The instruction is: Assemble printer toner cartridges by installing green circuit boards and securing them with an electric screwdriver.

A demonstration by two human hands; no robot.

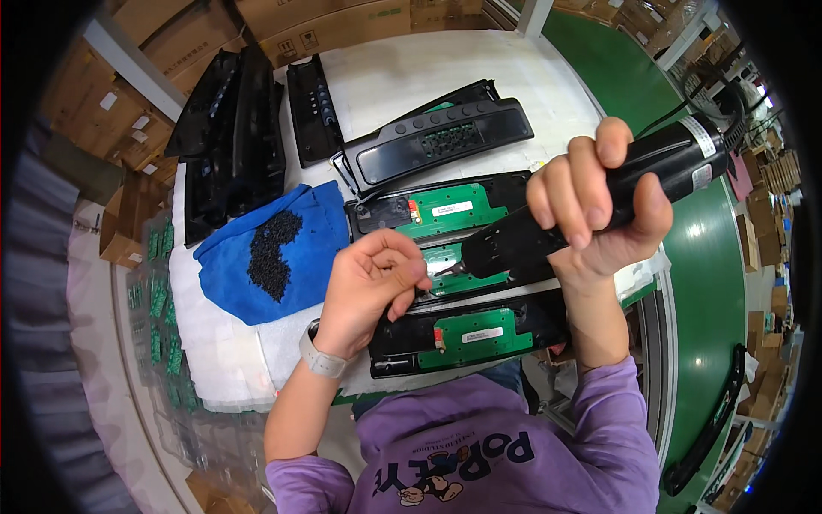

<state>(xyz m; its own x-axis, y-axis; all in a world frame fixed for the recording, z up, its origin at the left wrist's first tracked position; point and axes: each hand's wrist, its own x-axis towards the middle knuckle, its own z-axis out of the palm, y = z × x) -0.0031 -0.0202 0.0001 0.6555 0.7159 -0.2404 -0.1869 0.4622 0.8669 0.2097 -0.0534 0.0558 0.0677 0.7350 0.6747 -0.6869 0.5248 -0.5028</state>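
My right hand (599, 193) is wrapped round a black electric screwdriver (672, 163), which points left and down. Its tip reaches the green circuit board (441, 255) in the middle one of three black housings. Beside that tip, the fingers of my left hand (377, 274) are pinched together; whatever they hold is too small to make out. A housing with a green board (467, 336) lies nearest me, and another housing with a green board (449, 210) lies beyond the middle one. Left of my left hand, a pile of small black screws (274, 257) rests on a blue cloth (218, 265).
Black panels (445, 141) with round buttons lie farther back on the white-covered table (385, 64). More black housings (235, 128) are stacked at the far left. Green boards (158, 300) in clear trays are at the left, and cardboard boxes (342, 30) stand behind the table.
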